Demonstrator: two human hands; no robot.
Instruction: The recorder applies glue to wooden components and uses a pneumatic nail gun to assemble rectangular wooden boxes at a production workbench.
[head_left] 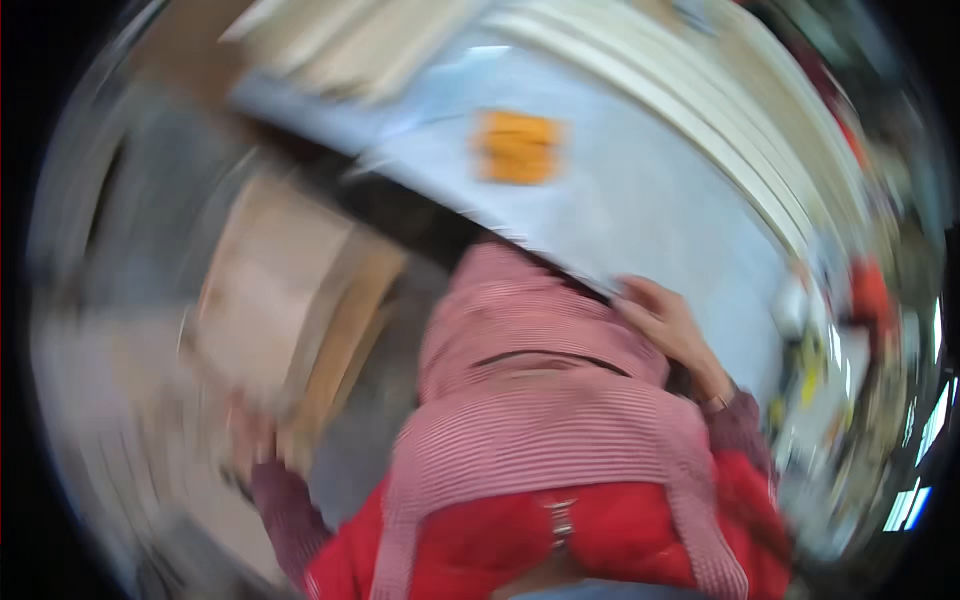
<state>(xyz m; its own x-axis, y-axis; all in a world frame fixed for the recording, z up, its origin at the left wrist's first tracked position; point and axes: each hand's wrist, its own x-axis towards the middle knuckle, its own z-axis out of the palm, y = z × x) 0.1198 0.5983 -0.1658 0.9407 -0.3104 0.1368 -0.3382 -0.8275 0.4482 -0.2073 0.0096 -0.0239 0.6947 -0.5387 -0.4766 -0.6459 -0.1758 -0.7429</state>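
Observation:
The picture is heavily blurred by motion. My right hand [668,325] rests on the near edge of a pale blue table [640,200], fingers curled over the rim; whether it grips anything else I cannot tell. My left hand [250,435] reaches down at the lower left and touches the bottom edge of a tan cardboard box [285,300]; its grip is too blurred to read. An orange flat object [517,147] lies on the table, far from both hands. My striped pink apron over a red top fills the lower middle.
Pale boards or panels [350,40] lie at the table's far end. A curved row of white strips [700,110] runs along the table's right side. Small red and yellow items [865,300] crowd the right edge. Grey floor [130,210] lies to the left.

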